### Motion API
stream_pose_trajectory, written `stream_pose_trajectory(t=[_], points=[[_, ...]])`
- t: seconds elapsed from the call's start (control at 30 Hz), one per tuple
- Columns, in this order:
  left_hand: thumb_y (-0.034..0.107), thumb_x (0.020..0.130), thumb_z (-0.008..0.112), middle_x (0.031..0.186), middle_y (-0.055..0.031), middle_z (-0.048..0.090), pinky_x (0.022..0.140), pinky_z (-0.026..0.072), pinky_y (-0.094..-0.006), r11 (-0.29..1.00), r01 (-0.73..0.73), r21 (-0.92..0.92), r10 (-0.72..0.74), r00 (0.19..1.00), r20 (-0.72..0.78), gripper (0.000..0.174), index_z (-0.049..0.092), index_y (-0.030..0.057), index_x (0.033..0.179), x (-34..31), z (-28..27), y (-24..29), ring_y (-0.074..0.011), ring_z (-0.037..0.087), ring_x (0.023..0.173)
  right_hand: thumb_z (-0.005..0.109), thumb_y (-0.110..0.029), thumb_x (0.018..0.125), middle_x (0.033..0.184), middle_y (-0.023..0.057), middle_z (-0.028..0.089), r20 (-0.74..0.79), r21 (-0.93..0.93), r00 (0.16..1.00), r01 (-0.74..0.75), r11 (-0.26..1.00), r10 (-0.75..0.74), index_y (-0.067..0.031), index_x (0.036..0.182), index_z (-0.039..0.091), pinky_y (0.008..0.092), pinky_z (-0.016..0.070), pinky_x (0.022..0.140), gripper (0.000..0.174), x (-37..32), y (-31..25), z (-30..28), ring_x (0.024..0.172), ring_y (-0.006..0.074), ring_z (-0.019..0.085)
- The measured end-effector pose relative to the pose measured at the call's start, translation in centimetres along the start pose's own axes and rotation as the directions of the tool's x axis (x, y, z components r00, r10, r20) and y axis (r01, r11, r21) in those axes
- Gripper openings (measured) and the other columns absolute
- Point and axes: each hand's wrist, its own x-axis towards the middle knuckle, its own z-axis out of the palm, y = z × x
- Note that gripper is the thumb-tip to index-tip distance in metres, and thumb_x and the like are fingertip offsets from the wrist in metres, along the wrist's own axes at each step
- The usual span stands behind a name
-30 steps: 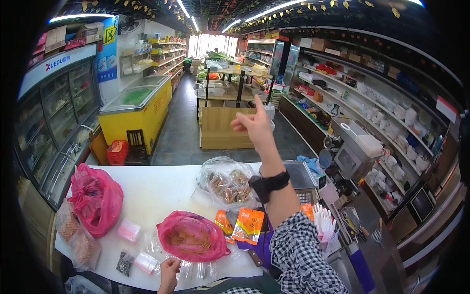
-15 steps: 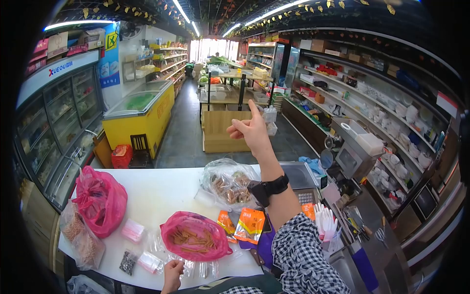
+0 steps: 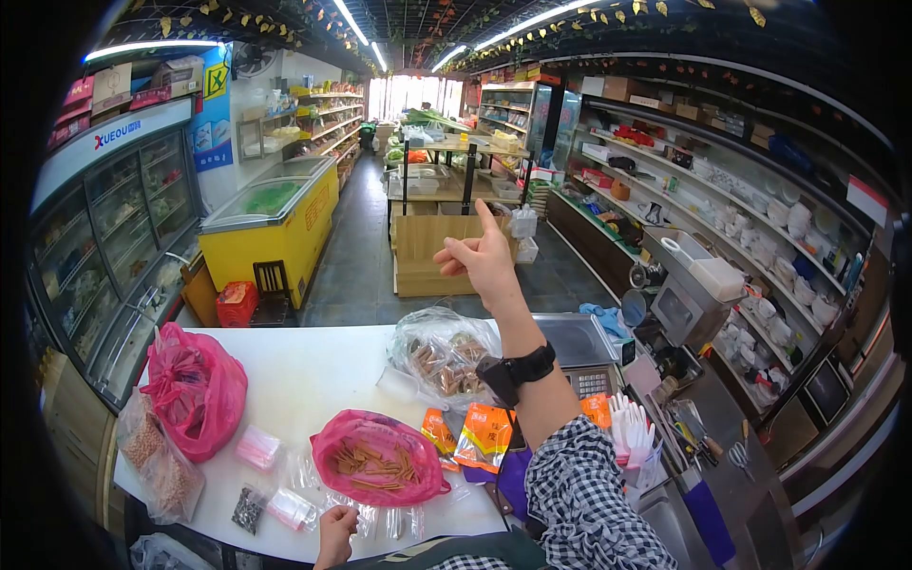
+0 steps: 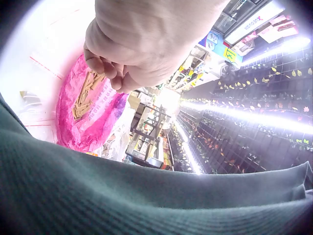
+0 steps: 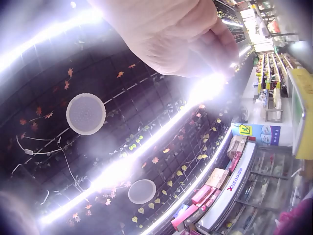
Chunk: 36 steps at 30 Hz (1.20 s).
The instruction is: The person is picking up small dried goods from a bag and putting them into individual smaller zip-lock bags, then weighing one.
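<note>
My right hand [image 3: 486, 266] is raised over the far side of the white counter [image 3: 304, 366], index finger extended up and forward, other fingers partly bent; it holds nothing. In the right wrist view the same hand [image 5: 171, 39] shows against the ceiling. Low at the counter's near edge is my left hand [image 3: 337, 535], fingers loosely curled, with nothing visible in them. Just beyond it lies an open pink plastic bag [image 3: 328, 456] of brown bark-like sticks [image 3: 385, 465]. Two orange packets [image 3: 483, 437] lie right of that bag. Behind them sits a clear bag [image 3: 442, 351] of brown pieces.
A fuller pink bag [image 3: 195, 399] and clear bags of light-brown bits [image 3: 166, 475] stand at the left. Small plastic packs [image 3: 290, 508] lie nearer. Right are a scale [image 3: 579, 342], white gloves [image 3: 630, 427] and scissors [image 3: 739, 458]. A yellow freezer [image 3: 275, 233] stands beyond.
My right hand has drifted slightly left, its index finger still extended. The head view has shifted a little. The left hand stays by the pink bag.
</note>
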Motion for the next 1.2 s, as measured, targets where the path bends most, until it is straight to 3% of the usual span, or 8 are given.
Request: stream_pose_trajectory(t=[0.97,1.03,1.2], points=[[0.005,0.084,0.067,0.064,-0.0015,0.055,0.051,0.0397,-0.0242,0.999,0.046,-0.029,-0.046,0.999,0.005,0.007,0.063,0.0005,0.082,0.5,-0.5,-0.8,-0.0106,0.05,0.055,0.06,-0.005,0.091,0.079,0.0163,0.069,0.054,0.031,0.998,0.013,0.999,-0.014,0.0026,0.152,0.001,0.0254,0.0519,0.058,0.085,-0.4,0.6,1.3,0.06,0.0151,0.063],[0.02,0.089,0.066,0.071,0.0014,0.056,0.058,0.0402,-0.026,0.98,0.004,0.197,-0.012,0.999,0.042,0.016,0.067,0.004,0.088,-0.5,0.4,0.7,-0.0102,0.048,0.064,0.06,-0.005,0.091,0.079,0.0164,0.069,0.056,0.041,0.998,0.021,0.999,-0.023,0.0021,0.152,0.001,0.0255,0.052,0.058,0.085,-0.5,0.5,1.4,0.06,0.0152,0.064],[0.02,0.089,0.066,0.071,0.0015,0.056,0.058,0.0396,-0.025,0.986,-0.014,0.166,0.005,0.998,0.058,0.016,0.066,0.0039,0.088,-0.9,0.5,0.9,-0.0095,0.048,0.064,0.06,-0.002,0.089,0.075,0.0133,0.068,0.031,0.072,0.999,-0.014,0.997,0.012,-0.0004,0.153,0.003,0.0251,0.0516,0.054,0.085,-0.9,0.3,1.8,0.057,0.013,0.062]])
